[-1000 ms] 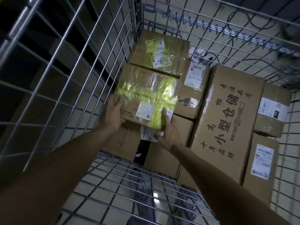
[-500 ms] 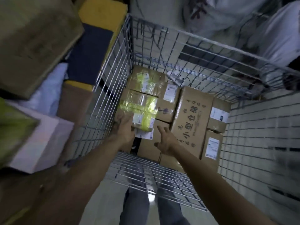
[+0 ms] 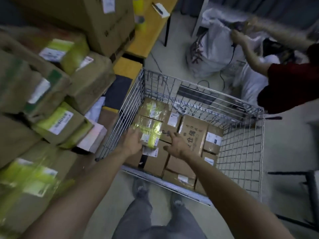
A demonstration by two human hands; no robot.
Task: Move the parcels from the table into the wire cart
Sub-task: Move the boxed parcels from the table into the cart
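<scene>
The wire cart stands ahead of me, packed with several cardboard parcels. A brown parcel with yellow tape lies on top of the stack at the cart's left side. My left hand hangs over the cart's near left corner, beside that parcel, fingers relaxed and holding nothing. My right hand hovers over the boxes with fingers spread, gripping nothing. A tall box printed with black characters lies to its right. More parcels are heaped on the table at my left.
A large carton tops the heap by a yellow table. Another person in a red top handles a white sack behind the cart. Cables trail on the floor there. My feet stand at the cart's near rim.
Both hands have let go of the yellow-taped parcel, which now lies in the cart, and drawn back. My head has risen, so the table heap and the other person come into view.
</scene>
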